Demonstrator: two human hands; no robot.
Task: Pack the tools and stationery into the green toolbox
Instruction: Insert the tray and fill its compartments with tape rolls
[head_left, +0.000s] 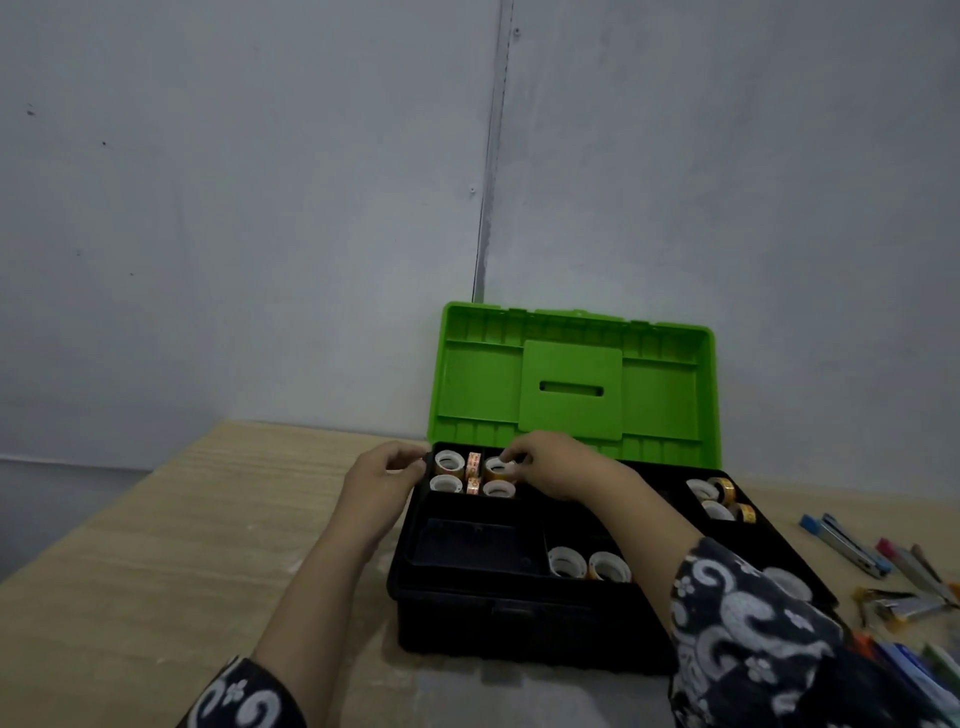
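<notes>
Green toolbox (571, 384) open on desk (156, 519), lid upright against wall, black tray on top. Far-left compartment: four white-core tape rolls (449, 462) plus two narrow patterned ones. Far-right compartment: about four rolls, partly blurred. Front compartment: two visible, a third half hidden behind right sleeve. Right hand (556, 462) fingers pinching a far-left roll. Left hand (384, 478) fingers curled at tray's left edge; grip unclear. Staplers (852, 545) and pens at right, cut off by frame.
</notes>
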